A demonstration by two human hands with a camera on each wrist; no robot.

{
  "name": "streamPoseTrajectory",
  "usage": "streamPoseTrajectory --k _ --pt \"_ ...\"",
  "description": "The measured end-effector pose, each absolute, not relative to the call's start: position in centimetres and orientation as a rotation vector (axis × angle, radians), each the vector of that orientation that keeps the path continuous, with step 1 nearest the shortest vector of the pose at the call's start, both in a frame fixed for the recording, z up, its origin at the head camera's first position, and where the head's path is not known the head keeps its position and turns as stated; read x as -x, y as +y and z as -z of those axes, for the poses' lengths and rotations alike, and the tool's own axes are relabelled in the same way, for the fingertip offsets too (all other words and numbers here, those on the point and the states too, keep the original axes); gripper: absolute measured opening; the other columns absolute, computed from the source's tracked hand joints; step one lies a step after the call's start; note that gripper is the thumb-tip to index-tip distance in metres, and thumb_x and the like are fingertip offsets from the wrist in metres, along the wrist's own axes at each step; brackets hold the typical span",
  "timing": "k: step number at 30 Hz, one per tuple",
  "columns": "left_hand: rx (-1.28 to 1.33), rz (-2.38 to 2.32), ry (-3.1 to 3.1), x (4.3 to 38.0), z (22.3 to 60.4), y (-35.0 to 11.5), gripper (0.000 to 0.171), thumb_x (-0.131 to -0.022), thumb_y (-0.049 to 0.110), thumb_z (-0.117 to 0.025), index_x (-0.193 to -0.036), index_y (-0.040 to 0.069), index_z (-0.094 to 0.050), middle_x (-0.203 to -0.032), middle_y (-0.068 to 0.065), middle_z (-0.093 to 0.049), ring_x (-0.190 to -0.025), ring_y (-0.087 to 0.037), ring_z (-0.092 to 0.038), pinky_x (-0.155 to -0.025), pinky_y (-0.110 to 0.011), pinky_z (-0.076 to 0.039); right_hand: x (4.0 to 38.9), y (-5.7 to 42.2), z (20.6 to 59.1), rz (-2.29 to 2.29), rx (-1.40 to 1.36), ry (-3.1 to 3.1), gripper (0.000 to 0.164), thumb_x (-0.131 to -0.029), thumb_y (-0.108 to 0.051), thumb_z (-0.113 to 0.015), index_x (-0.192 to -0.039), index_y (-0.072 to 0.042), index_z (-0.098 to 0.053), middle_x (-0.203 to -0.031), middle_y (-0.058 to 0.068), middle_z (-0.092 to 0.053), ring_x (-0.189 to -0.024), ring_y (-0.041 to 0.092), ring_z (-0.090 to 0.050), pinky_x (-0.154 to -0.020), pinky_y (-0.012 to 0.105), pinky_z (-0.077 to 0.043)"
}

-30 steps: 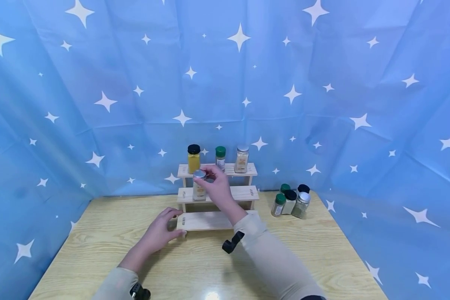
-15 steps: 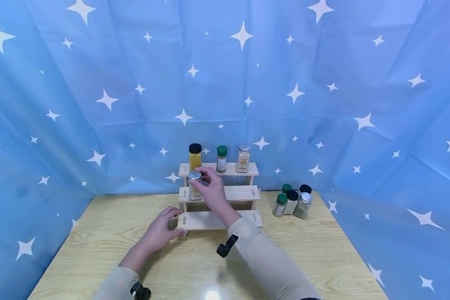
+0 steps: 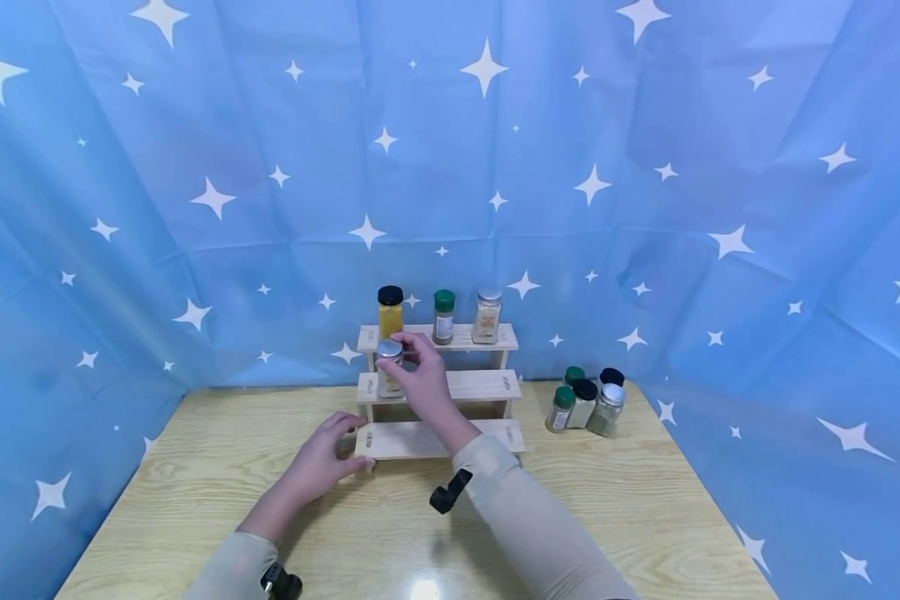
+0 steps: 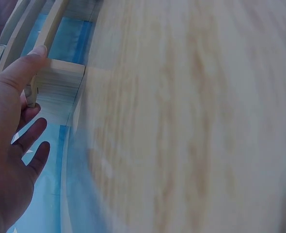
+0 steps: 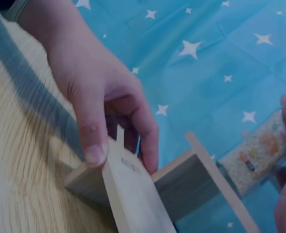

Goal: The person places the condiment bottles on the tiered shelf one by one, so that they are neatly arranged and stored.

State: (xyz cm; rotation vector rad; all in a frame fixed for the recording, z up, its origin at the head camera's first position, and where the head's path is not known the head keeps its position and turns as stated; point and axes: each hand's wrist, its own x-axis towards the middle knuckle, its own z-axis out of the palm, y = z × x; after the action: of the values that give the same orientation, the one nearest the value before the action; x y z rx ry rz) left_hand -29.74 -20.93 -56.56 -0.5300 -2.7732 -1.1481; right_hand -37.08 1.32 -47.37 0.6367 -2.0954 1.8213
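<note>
A three-tier wooden spice rack stands on the table. My left hand grips the left end of its lowest step, with the thumb on the board and the last fingers held out from it. My right hand pinches a spice jar with a silver lid, upright at the left end of the middle step. Pale, grainy contents and a label show on this jar in the right wrist view. On the top step stand a yellow jar with a black lid, a green-lidded jar and another silver-lidded jar.
Several more spice jars cluster on the table right of the rack, among them a green-lidded one, a black-lidded one and a silver-lidded one. A blue star-printed curtain hangs behind and along both sides of the wooden table.
My right hand has shifted the silver-lidded jar a little left along the middle step, then stayed nearly still. The left hand keeps its hold on the rack.
</note>
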Motion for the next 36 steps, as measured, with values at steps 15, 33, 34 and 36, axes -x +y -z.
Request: streamPoseTrajectory --k 15,33,34,36 --pt "0.504 1.163 -2.773 29.2 56.7 -21.0 0.07 -0.093 0.036 -0.093 -0.152 0.013 -0.064 -0.147 -0.005 -0.063 -0.139 -0.036 -0.06 -0.116 -0.061 -0.052 35.0 5.9 48.9 -1.739 -0.505 -2.264 0.062 -0.095 -0.028 -0.092 -0.147 -0.017 -0.061 -0.146 0.012 -0.061 -0.134 0.034 -0.059 -0.113 0.051 -0.053" --pt "0.506 1.173 -2.775 29.7 56.7 -21.1 0.073 -0.092 0.037 -0.093 -0.153 0.012 -0.063 -0.148 -0.006 -0.062 -0.14 -0.037 -0.06 -0.117 -0.06 -0.051 32.6 16.3 49.2 -1.64 -0.385 -2.236 0.043 -0.098 -0.019 -0.089 -0.133 -0.012 -0.067 -0.136 0.015 -0.064 -0.127 0.044 -0.058 -0.108 0.057 -0.052" --pt "0.507 1.175 -2.777 29.7 56.7 -21.1 0.073 -0.092 0.037 -0.093 -0.153 0.012 -0.063 -0.148 -0.006 -0.062 -0.14 -0.037 -0.06 -0.117 -0.06 -0.051 32.5 16.9 49.2 -1.627 -0.381 -2.235 0.044 -0.097 -0.019 -0.089 -0.134 -0.01 -0.067 -0.135 0.016 -0.064 -0.126 0.044 -0.059 -0.107 0.059 -0.051" --pt "0.509 1.172 -2.779 29.7 56.6 -21.0 0.073 -0.092 0.037 -0.093 -0.154 0.012 -0.063 -0.148 -0.006 -0.062 -0.14 -0.038 -0.06 -0.117 -0.061 -0.051 32.3 18.2 49.3 -1.588 -0.358 -2.24 0.045 -0.097 -0.019 -0.09 -0.134 -0.007 -0.068 -0.133 0.018 -0.065 -0.122 0.041 -0.06 -0.105 0.062 -0.051"
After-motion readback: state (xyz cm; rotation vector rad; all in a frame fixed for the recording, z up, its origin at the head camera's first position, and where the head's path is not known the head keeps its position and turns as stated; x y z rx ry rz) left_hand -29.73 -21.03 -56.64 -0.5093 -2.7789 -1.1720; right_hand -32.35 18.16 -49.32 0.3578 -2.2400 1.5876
